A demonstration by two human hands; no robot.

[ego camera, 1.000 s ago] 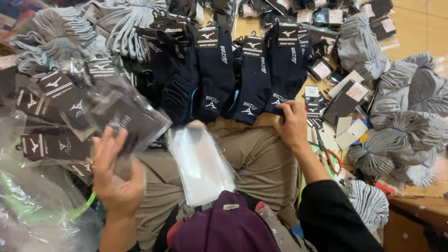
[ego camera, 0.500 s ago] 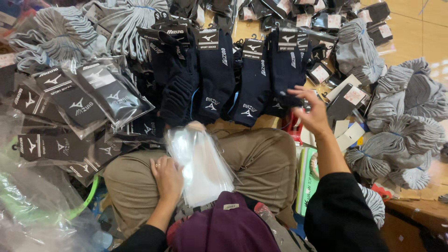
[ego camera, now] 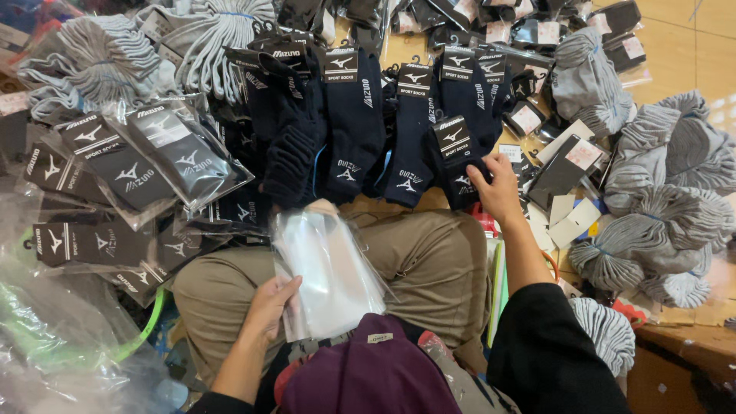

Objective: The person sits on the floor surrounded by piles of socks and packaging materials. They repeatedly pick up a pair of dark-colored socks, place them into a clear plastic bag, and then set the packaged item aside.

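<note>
Your right hand (ego camera: 500, 192) pinches one navy sock pair (ego camera: 458, 165) by its black header card, centre frame. Your left hand (ego camera: 268, 310) grips the clear bag stack (ego camera: 330, 272) on your lap; three bagged packs (ego camera: 165, 157) lie upper left.

Navy socks (ego camera: 349, 123) with black header cards, grey sock bundles (ego camera: 659, 230), khaki trousers (ego camera: 429, 268), maroon bag (ego camera: 368, 376)

Blk long sleeves both arms, khaki trousers (ego camera: 429, 268), hands (ego camera: 268, 307) bare, no gloves/rings.
</note>
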